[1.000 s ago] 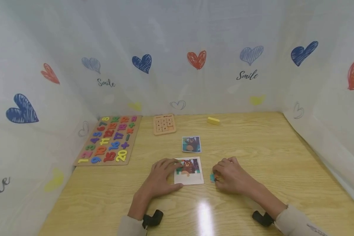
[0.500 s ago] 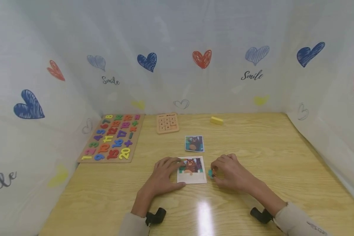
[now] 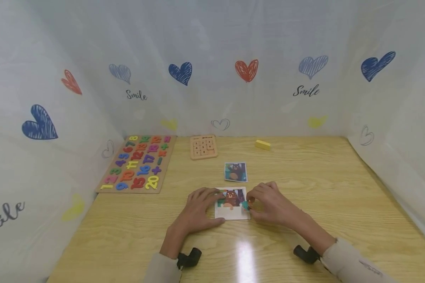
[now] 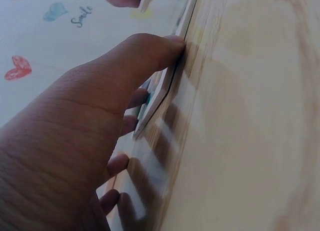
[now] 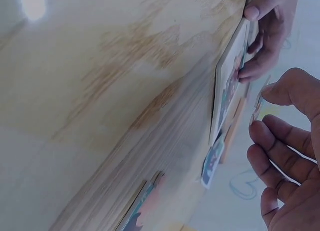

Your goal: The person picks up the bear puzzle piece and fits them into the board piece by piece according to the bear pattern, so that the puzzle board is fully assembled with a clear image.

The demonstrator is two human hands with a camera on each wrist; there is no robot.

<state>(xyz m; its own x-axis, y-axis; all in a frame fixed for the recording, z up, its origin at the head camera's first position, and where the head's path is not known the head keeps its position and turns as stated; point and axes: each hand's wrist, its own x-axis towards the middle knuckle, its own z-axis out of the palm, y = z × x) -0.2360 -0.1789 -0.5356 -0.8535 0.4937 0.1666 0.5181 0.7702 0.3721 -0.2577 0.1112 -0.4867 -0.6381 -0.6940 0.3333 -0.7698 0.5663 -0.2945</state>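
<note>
From where I stand, the person's right hand has a small teal puzzle piece pinched between thumb and forefinger, the other fingers loosely bent. The piece is in the air by the right side of a pale puzzle board, clear of its surface. The left hand is spread wide across the board's left side, the thumb against the near edge and the forefinger resting on the picture; it steadies the board without closing round it. On the board a brown bear fills the far part, and the near strip is bare, with one orange bit jutting into it. Another flat picture piece lies on the counter to the right of the board, only partly visible.

Just beyond the board sits a picture card with the same bear. Farther back there's a wooden sliding puzzle with numbered tiles, and to its right a yellow block. At the far left lies a number board covered in bright numerals. A white cloth printed with hearts and "Smile" hangs behind it all.
</note>
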